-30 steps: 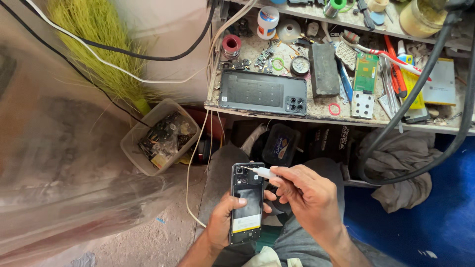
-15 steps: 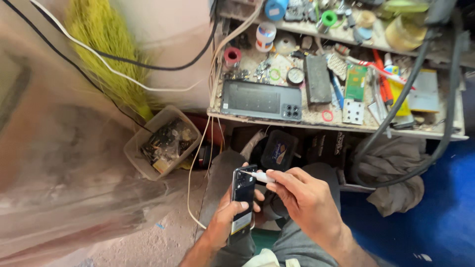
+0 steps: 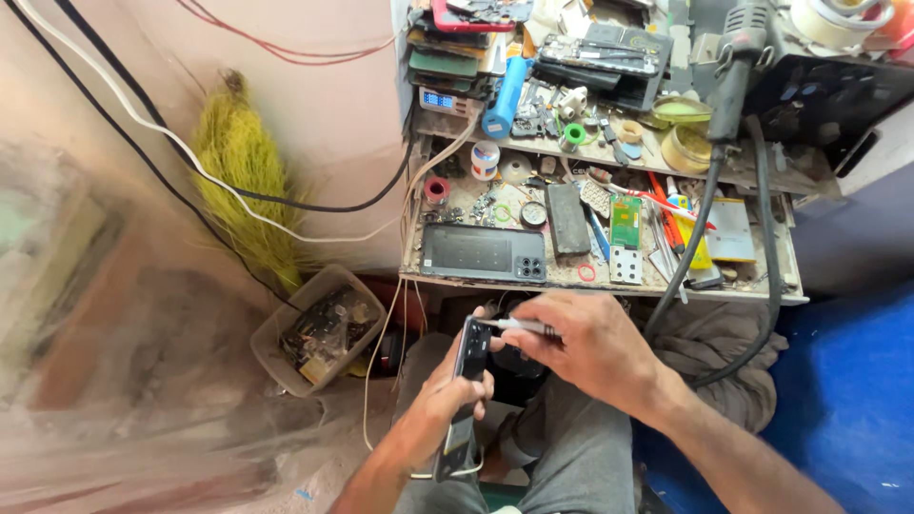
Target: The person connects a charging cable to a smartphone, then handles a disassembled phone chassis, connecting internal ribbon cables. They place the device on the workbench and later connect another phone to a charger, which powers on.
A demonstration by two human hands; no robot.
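Two hands at work, head view only. My left hand (image 3: 447, 395) grips an opened phone (image 3: 464, 381) by its edges, fingers wrapped around it, holding it tilted so I see it nearly edge-on, over my lap. My right hand (image 3: 586, 347) pinches a slim silver tool (image 3: 519, 326) between thumb and fingertips; fingers closed narrow on it. Tool tip touches the phone's upper end.

Just above the hands, workbench (image 3: 790, 286) edge. On its lower shelf: a second phone (image 3: 484, 253) lying back up, a dark block (image 3: 568, 219), a green circuit board (image 3: 625, 222), red tape roll (image 3: 436, 189), small parts scattered. Black hose (image 3: 700, 238) hangs from the upper shelf across the bench front.

Left of the bench: plastic tub (image 3: 319, 328) of scrap parts on the floor, yellow broom (image 3: 243, 176) against the wall, white and black cables (image 3: 190, 157) crossing the wall.
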